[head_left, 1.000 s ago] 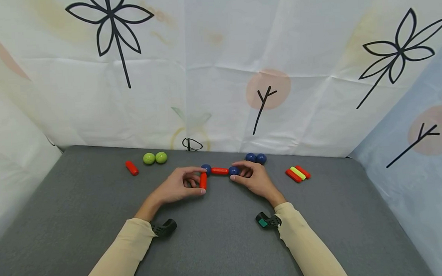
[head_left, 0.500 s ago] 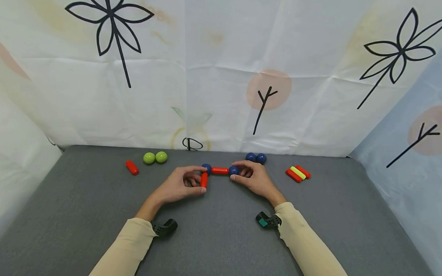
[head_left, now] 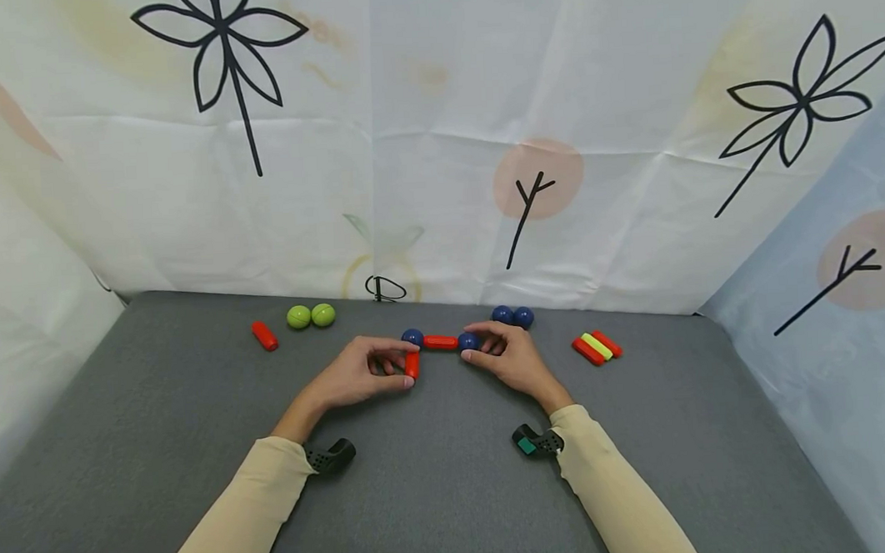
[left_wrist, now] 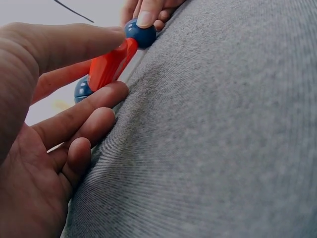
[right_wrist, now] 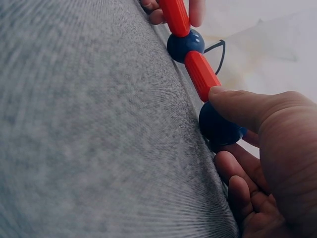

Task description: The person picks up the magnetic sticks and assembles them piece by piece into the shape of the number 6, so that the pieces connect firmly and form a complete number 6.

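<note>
I see one rod between two balls near the bench's far edge, ball pairs either side, three rods farther right.

Cloth-walled work nook: grey fabric surface, plant-printed drapes.

The right fingers partly hide a blue ball.

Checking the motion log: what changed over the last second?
The left hand and the red rod it pinches shifted slightly right, toward the right hand. No new grip or release. The right hand still holds its blue ball; the green balls stayed put.
</note>
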Available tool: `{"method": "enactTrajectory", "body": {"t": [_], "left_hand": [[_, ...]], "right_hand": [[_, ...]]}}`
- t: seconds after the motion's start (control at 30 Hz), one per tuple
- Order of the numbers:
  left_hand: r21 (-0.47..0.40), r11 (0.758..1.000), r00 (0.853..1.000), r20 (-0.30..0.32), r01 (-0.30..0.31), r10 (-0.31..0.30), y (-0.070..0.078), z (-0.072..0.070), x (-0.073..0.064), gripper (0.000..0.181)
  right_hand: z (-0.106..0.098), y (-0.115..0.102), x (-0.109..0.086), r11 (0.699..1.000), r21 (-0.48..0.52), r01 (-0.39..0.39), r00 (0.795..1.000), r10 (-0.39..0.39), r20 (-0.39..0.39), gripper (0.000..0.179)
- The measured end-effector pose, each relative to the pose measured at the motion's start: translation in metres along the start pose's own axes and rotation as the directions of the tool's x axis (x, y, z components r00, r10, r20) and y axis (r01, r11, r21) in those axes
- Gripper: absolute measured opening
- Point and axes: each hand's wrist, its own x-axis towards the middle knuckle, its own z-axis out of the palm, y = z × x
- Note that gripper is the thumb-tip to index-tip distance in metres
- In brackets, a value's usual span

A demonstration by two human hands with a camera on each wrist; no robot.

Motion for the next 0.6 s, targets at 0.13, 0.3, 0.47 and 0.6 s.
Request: {"method": "enactTrajectory", "body": {"t": [0.13, 0.3, 0.47, 0.6], "left_hand": [[0.019, 1.000, 1.000, 0.001, -0.013, 0.013, -0.0015, 0.0008, 0.0001, 0.048], [0.029, 0.999, 1.000, 0.004, -0.019, 0.019, -0.0011, 0.0014, 0.0008, 0.047], [0.040, 0.999, 1.000, -0.002, -0.027, 0.027, -0.0022, 0.0024, 0.0009, 0.047], [0.050, 0.999, 1.000, -0.009, -0.020, 0.020, -0.0030, 0.0033, 0.0012, 0.046]], "right_hand": [[0.0007, 0.0002, -0.0001, 1.000, -0.005, -0.007, 1.000, 0.007, -0.003, 0.037], [0.0016, 0.0015, 0.0002, 1.000, -0.017, -0.003, 1.000, 0.003, -0.011, 0.039], [0.0021, 0.0022, 0.0007, 1.000, -0.025, 0.005, 1.000, -0.006, -0.018, 0.041], [0.0024, 0.0022, 0.0005, 1.000, -0.021, -0.002, 1.000, 0.002, -0.020, 0.039]]}}
